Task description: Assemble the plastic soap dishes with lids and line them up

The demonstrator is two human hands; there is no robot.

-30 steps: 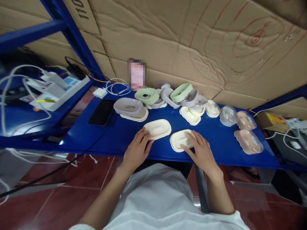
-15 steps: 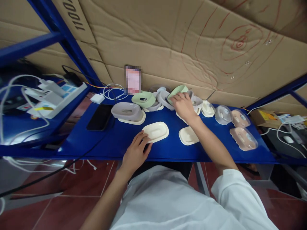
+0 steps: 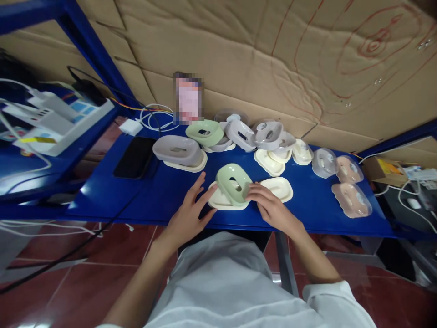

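A green soap dish (image 3: 224, 175) with an oval slot in its floor sits tilted over a cream oval tray (image 3: 218, 198) near the shelf's front edge. My right hand (image 3: 269, 202) grips the green dish by its right end. On the left, my left hand (image 3: 193, 205) has its fingers spread beside the cream tray, thumb and fingertips close to its edge. To the right, partly behind my right hand, lies a second cream tray (image 3: 283, 189). A grey soap dish (image 3: 174, 148) rests on another cream tray to the left.
Behind stand another green dish (image 3: 208, 130), several grey dishes (image 3: 269, 134) and cream pieces (image 3: 268, 161). Pink lidded boxes (image 3: 351, 200) are at right. A black phone (image 3: 134, 157) lies at left, and a blurred screen (image 3: 188, 99) leans on the cardboard (image 3: 239, 59).
My right hand has brought the green dish from the back row forward onto the cream tray. My left hand has come off the tray's edge and spread its fingers. The view has shifted slightly.
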